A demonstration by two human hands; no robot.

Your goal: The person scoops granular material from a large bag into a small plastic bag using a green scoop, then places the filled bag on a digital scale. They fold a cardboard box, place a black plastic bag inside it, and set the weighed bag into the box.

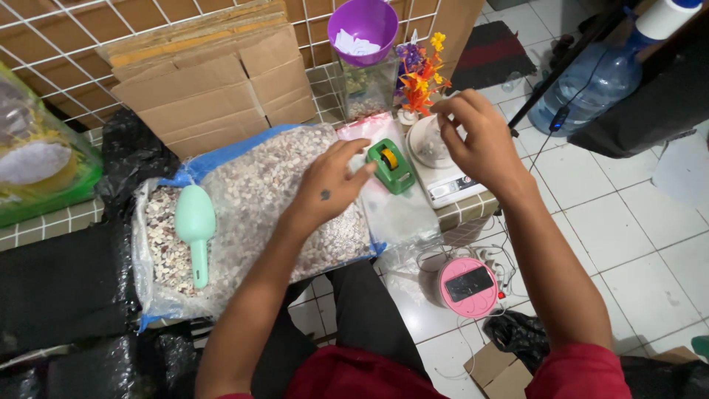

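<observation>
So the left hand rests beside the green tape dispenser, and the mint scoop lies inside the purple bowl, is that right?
Not quite. The head view shows the mint scoop lying on the open bag of mixed seeds, not in the purple bowl. The left hand does rest beside the green tape dispenser.

A green tape dispenser [391, 165] with a yellow-cored roll stands upright on a flat clear plastic bag [395, 210], which lies on the tiled tabletop [458, 214] beside a big open sack of mixed pale grain. The left hand's fingertips [363, 168] touch the dispenser's side. A white kitchen scale [443, 181] stands just right of it, carrying a small clear bag.
</observation>
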